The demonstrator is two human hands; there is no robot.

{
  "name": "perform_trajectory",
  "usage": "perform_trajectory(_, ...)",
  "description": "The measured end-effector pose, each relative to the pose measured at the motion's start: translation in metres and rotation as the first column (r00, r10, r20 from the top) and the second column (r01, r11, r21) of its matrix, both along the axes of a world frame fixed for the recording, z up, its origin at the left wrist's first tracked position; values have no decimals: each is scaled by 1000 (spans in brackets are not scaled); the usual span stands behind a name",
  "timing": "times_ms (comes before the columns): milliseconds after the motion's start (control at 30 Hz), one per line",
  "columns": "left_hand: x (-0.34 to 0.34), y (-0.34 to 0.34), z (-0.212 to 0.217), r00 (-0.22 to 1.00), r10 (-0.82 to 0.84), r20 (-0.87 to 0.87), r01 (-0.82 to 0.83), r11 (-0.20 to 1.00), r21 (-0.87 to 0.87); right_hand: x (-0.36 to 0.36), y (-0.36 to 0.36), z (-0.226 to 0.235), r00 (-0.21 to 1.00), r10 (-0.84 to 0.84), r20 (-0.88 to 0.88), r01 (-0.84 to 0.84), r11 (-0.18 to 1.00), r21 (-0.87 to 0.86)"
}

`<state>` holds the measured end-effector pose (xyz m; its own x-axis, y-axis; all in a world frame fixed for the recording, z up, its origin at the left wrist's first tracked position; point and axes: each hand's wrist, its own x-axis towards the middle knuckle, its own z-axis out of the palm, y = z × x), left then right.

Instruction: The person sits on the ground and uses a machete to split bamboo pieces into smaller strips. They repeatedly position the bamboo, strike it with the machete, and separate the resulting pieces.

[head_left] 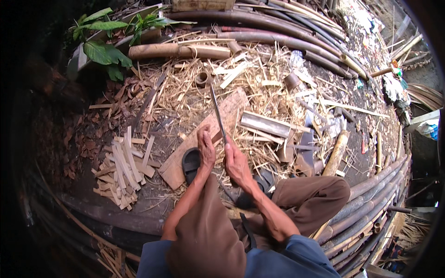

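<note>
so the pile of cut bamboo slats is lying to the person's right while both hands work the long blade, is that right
Not quite: the pile of cut bamboo slats lies to the person's left, as the head view shows. The rest holds: the left hand and right hand are both at the long blade.

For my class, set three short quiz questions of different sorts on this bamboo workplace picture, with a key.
1. True or false: the right hand grips a long thin blade.
2. The pile of cut bamboo slats lies on which side of the person? A) their left B) their right C) behind them
3. Fill in: the left hand holds a small piece against the blade above a flat wooden ____.

Key: 1 true; 2 A; 3 board.
</note>
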<state>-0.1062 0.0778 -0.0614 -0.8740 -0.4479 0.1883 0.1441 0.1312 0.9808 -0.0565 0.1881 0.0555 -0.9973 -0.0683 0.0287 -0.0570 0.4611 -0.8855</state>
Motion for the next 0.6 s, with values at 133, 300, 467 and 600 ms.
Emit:
perform_trajectory(133, 25, -25, 67, 939, -182, 293, 115, 966, 232, 6, 11, 32, 948, 33, 317, 11, 991, -135)
perform_trajectory(300, 27, -14, 134, 751, -385, 537, 471, 882, -26, 9, 17, -7, 979, 48, 197, -25, 992, -121)
perform_trajectory(467, 34, 1, 118, 841, -363, 402, 420, 906, -60, 19, 26, -28, 991, 15, 136, 6, 988, -157)
perform_trajectory(600, 42, 16, 131, 826, -375, 421, 488, 850, -200, 29, 37, -42, 885, -96, 456, 131, 990, -46)
